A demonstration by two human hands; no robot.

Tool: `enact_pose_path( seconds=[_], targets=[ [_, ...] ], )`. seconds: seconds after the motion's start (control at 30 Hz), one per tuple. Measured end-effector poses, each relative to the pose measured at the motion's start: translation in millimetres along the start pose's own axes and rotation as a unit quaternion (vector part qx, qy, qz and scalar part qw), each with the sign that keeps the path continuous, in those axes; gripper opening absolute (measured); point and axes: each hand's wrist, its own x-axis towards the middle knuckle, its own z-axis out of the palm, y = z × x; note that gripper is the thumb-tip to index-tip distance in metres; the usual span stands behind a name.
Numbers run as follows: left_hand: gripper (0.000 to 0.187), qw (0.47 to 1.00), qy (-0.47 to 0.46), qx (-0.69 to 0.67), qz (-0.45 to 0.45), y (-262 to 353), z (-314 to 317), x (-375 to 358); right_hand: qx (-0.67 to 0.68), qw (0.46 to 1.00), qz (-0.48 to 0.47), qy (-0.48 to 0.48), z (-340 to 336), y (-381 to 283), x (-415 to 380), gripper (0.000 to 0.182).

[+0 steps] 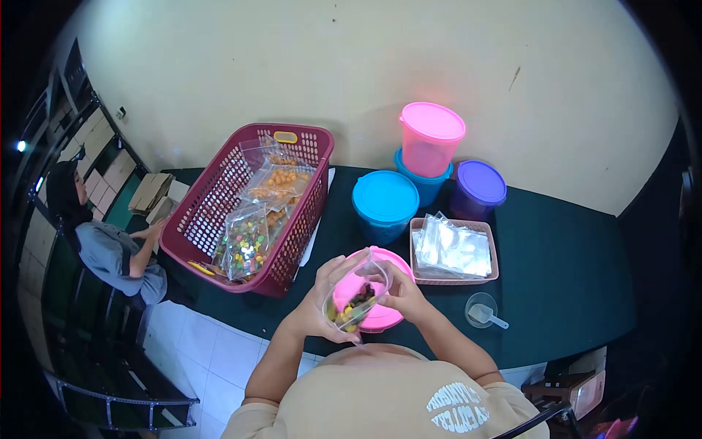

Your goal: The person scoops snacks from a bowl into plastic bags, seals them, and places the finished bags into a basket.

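Between my two hands is a clear plastic bag [349, 313] with green, yellow and dark pieces gathered at its bottom. My left hand [322, 301] curls around the bag's left side. On the opposite side, my right hand [404, 296] grips its edge, fingers partly hidden by the plastic. Directly below the bag is a pink round lid or container [393, 265], largely covered by my hands and the bag. Nearest my right hand stands a pink basket [494, 272] with a stack of clear plastic bags [455, 249].
To the left stands a maroon basket [281, 274] with several filled bags [248, 240]. Blue [385, 197], pink [432, 139] and purple [479, 186] lidded tubs stand behind. A scoop [482, 314] rests in a clear cup [475, 298] at right. Another person [121, 252] is at far left.
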Motion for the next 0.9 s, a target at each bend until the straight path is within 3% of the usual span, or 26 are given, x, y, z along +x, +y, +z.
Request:
enact_pose_path(
  seconds=[0.07, 0.13, 0.17, 0.2, 0.27, 0.3, 0.43, 0.5, 0.57, 0.77, 0.83, 0.9],
  targets=[
    [0.115, 1.000, 0.016, -0.022, 0.013, -1, 4, 1, 0.015, 1.000, -0.012, 0.016, -5, 4, -9, 0.068],
    [0.113, 0.994, 0.097, -0.008, -0.050, -6, 2, -10, -0.008, 0.990, -0.038, 0.139, -4, 4, -17, 0.058],
    [0.086, 0.988, 0.144, -0.028, -0.040, -9, 6, -14, -0.046, 0.980, -0.073, 0.179, -2, 3, -19, 0.054],
    [0.086, 0.988, 0.143, -0.029, -0.043, -10, 10, -20, -0.044, 0.980, -0.072, 0.182, -1, 4, -24, 0.054],
    [0.048, 0.964, 0.218, -0.016, -0.154, -11, 18, -32, -0.171, 0.964, -0.068, 0.192, 2, 5, -33, 0.056],
    [0.029, 0.964, 0.239, 0.072, -0.096, -5, 26, -25, -0.199, 0.958, -0.049, 0.201, 8, -1, -36, 0.056],
    [0.023, 0.955, 0.242, 0.120, -0.123, -1, 32, -33, -0.195, 0.962, -0.075, 0.174, 6, -3, -42, 0.054],
    [0.022, 0.955, 0.243, 0.125, -0.117, 2, 34, -33, -0.102, 0.977, -0.074, 0.175, 8, -9, -42, 0.050],
    [0.021, 0.955, 0.241, 0.129, -0.111, 6, 38, -33, -0.108, 0.978, -0.056, 0.167, 12, -14, -41, 0.053],
    [0.020, 0.929, 0.304, 0.185, -0.106, 10, 39, -35, -0.034, 0.989, -0.064, 0.130, 13, -11, -41, 0.053],
    [0.020, 0.934, 0.296, 0.194, -0.041, 9, 37, -36, -0.008, 0.991, -0.061, 0.117, 14, -10, -42, 0.052],
    [0.020, 0.935, 0.286, 0.205, -0.042, 11, 37, -33, -0.006, 0.988, -0.066, 0.138, 18, -11, -42, 0.048]
  ],
)
